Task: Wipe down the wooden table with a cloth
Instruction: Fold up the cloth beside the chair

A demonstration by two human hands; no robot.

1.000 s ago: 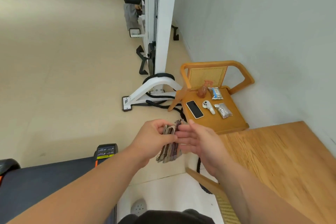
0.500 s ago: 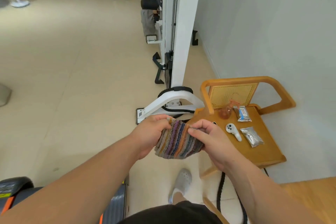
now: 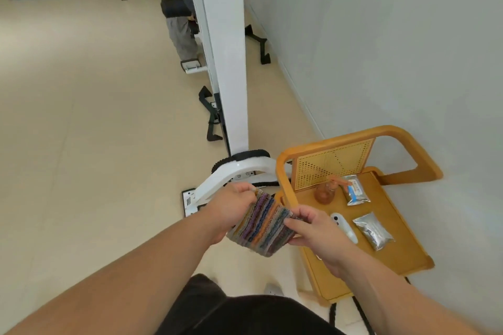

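Observation:
A striped, multicoloured cloth [image 3: 261,223] is stretched flat in the air between my two hands, above the floor and just left of a chair. My left hand [image 3: 231,205] grips its upper left edge. My right hand [image 3: 313,228] pinches its right edge with thumb and fingers. The wooden table is out of view in this frame.
A wooden chair [image 3: 402,261] stands by the wall at right; on its seat lie an amber bottle [image 3: 325,193], two small packets [image 3: 355,190], and a white controller [image 3: 344,226]. A white machine column [image 3: 223,49] with a curved base rises ahead. Another person stands behind it.
Both hands have spread the bunched cloth out flat. My view has swung left and away, so the wooden table at the lower right has left the frame.

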